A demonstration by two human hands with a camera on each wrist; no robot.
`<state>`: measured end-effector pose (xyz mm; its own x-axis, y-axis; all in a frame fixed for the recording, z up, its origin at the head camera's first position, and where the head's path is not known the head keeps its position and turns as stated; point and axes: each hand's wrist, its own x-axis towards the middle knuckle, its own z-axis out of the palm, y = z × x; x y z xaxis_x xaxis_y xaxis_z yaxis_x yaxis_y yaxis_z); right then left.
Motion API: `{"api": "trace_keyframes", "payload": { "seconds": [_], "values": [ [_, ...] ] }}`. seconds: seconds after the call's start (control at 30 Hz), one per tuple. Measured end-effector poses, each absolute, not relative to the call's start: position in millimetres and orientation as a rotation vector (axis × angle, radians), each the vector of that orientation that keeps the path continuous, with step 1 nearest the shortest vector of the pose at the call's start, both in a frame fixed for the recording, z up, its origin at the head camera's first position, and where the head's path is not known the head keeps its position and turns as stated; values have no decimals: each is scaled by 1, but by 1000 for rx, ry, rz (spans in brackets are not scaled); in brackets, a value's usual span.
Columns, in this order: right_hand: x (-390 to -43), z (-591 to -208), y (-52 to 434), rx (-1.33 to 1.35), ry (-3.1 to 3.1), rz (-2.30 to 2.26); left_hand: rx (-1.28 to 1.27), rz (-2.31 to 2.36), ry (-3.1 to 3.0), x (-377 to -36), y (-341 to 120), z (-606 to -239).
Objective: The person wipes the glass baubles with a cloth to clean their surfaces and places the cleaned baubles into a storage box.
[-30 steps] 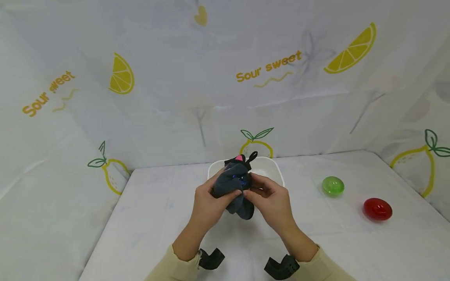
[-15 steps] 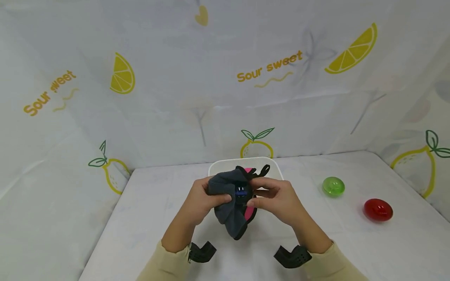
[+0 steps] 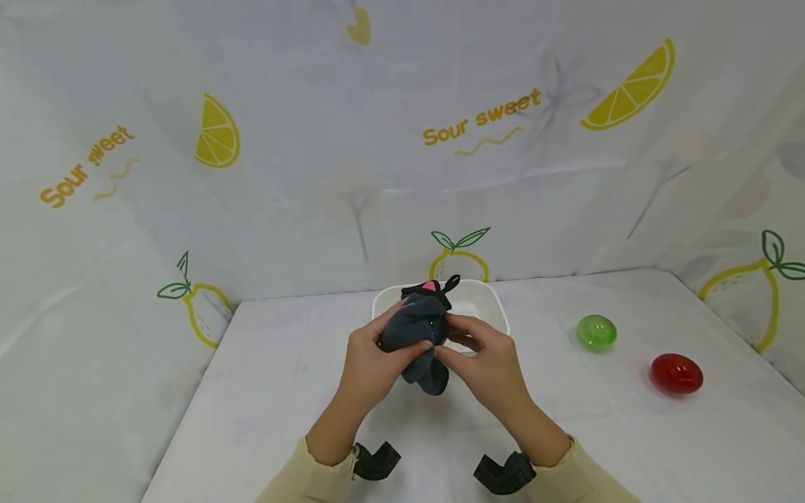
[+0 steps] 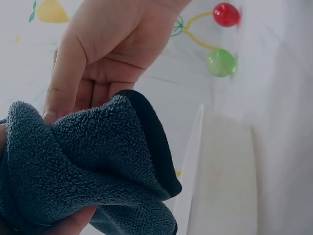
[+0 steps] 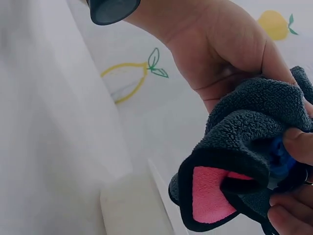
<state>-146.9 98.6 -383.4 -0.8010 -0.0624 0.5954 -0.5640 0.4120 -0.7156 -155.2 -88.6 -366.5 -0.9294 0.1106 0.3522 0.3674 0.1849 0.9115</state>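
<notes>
A grey-blue towelling cloth with black edging and a pink patch is bunched up in front of me. My left hand grips its left side, thumb across the front. Partly wrapped in the cloth is a glossy dark blue rounded object; its full shape is hidden. On the right, my right hand pinches the object and the cloth with thumb and fingers. A black hanging loop sticks out at the cloth's top.
Just behind the hands stands a white tray. To the right lie a glossy green rounded object and a glossy red egg-shaped one. White lemon-print fabric hangs at the back.
The hands spread and turned the cloth, showing more of the blue object and pink side, then drew together again. The cloth now covers more of the object. The green and red objects stay put.
</notes>
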Motion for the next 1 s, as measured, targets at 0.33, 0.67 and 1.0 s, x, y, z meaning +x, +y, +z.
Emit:
{"api": "trace_keyframes", "payload": {
  "seconds": [0.33,0.67,1.0],
  "values": [
    [-153,-379,106,386,-2250,1890,-593,-1743,-2251,-154,-94,-363],
    [-157,-380,113,474,-1983,2399,-428,-2066,-2124,-159,-95,-363],
    [-150,-377,107,686,-2082,1739,-305,-2348,-2032,-160,-97,-360]
  ]
}}
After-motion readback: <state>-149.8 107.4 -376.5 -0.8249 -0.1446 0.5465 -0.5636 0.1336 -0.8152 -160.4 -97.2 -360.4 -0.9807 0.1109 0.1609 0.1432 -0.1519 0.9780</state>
